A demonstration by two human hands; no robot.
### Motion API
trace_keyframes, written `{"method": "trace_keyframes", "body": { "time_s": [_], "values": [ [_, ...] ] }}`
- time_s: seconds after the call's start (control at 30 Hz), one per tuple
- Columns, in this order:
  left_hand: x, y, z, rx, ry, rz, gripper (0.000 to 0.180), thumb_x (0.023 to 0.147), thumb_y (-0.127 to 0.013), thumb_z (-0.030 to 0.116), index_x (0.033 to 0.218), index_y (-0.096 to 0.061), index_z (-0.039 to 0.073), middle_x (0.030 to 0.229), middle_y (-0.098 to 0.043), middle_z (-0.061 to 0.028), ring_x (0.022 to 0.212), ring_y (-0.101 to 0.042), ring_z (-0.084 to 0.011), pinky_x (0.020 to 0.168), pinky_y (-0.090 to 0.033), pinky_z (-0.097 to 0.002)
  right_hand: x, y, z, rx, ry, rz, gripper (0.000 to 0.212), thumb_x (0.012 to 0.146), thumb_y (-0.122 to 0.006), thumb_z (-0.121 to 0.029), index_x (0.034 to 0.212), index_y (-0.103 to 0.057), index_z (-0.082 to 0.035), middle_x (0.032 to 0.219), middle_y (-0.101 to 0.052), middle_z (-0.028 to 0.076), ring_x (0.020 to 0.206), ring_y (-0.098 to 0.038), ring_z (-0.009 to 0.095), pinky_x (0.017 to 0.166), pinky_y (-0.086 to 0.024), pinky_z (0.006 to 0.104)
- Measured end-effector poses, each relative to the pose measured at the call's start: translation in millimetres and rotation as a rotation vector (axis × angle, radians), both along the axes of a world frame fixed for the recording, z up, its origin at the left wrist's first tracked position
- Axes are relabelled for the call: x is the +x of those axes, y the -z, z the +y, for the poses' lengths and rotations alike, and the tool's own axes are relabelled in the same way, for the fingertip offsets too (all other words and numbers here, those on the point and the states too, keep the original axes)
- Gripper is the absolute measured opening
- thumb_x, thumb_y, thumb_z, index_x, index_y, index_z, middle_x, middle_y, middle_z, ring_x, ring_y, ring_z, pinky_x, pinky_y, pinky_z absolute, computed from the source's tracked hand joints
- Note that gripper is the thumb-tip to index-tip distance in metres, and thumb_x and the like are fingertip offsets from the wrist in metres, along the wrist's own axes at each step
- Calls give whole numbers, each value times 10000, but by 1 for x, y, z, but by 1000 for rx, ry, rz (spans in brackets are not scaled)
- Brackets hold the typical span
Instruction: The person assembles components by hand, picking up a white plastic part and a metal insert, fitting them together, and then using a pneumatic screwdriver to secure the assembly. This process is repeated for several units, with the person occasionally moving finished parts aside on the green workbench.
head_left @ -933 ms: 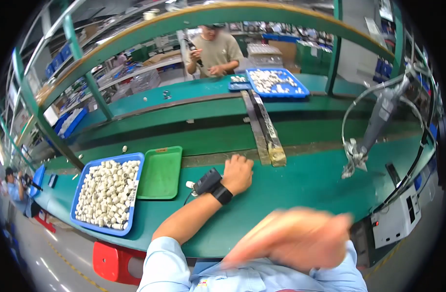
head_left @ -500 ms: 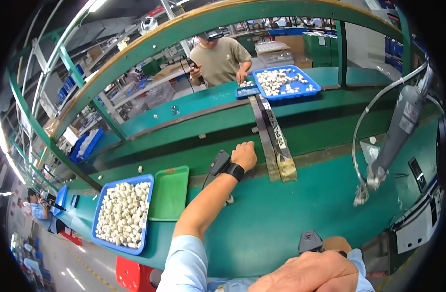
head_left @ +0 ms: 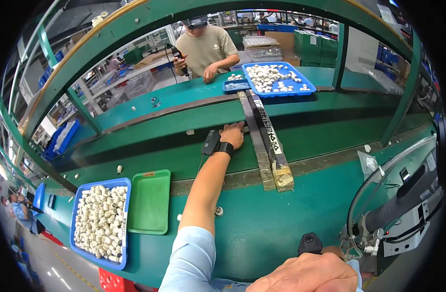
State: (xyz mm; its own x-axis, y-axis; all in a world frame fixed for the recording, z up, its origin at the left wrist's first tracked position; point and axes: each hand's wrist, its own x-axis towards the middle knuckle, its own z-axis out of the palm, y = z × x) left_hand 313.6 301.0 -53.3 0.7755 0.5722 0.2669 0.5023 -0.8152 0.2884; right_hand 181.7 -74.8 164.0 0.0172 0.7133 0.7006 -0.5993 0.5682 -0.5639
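Left hand [head_left: 232,136] is stretched over the green recess [head_left: 303,138]; a white piece [head_left: 246,129] is seen beside its fingers, near the taped bars [head_left: 270,138] (whether grasped cannot be told). Right hand [head_left: 305,273] is held low, fingers hidden, grip not determinable.

On your bench [head_left: 266,228], the parts tray [head_left: 127,195], heaped with small parts [head_left: 100,219], lies left, with a shallow tray [head_left: 150,207] just right of it. Your left hand [head_left: 233,135] is farther off, left of the long bars [head_left: 256,141]. Your right hand [head_left: 305,273] is near, left of the tool [head_left: 410,199]. On the far side, a wide tray [head_left: 301,89] stands right of a small tray [head_left: 237,91], before a co-worker [head_left: 203,51].
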Motion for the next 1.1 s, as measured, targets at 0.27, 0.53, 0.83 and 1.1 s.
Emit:
{"method": "trace_keyframes", "body": {
  "time_s": [0.27, 0.53, 0.83, 1.1],
  "values": [
    [30, 6, 5, 92, 34, 133, 324, 840, -578, 317, 1142, -599, 198, 1235, -565, -89, 1219, -451, -338, 970, -323, -646, -11, 41, 30, 240, 190, 66, 607, 882, -463, -417, 1014, -637, 150, 1023, -649, 289, 961, -651, 368, 871, -492, 373],
    [-30, 60, 128, 373, -486, -119, 333, 774, -704, 329, 1008, -606, 114, 1030, -593, -160, 1149, -445, -355, 1009, -301, -563, -14, 39, 30, 244, 171, 69, 614, 895, -458, -425, 1022, -633, 150, 1033, -647, 287, 981, -646, 367, 881, -492, 378],
    [-85, 53, 133, 154, -438, 63, 323, 828, -673, 282, 1012, -550, 46, 997, -606, -181, 1023, -560, -345, 786, -520, -472, 18, -19, 2, -223, -104, -297, 600, 913, -450, -407, 1070, -610, 149, 1054, -639, 291, 979, -646, 372, 876, -497, 380],
    [-205, -38, 18, 264, -325, 142, 315, 855, -635, 288, 1014, -516, 43, 906, -626, -217, 781, -662, -382, 614, -555, -450, -30, 36, 10, 345, 75, 145, 546, 904, -472, -355, 1032, -621, 154, 1012, -648, 298, 930, -662, 373, 839, -515, 371]
  ]
}}
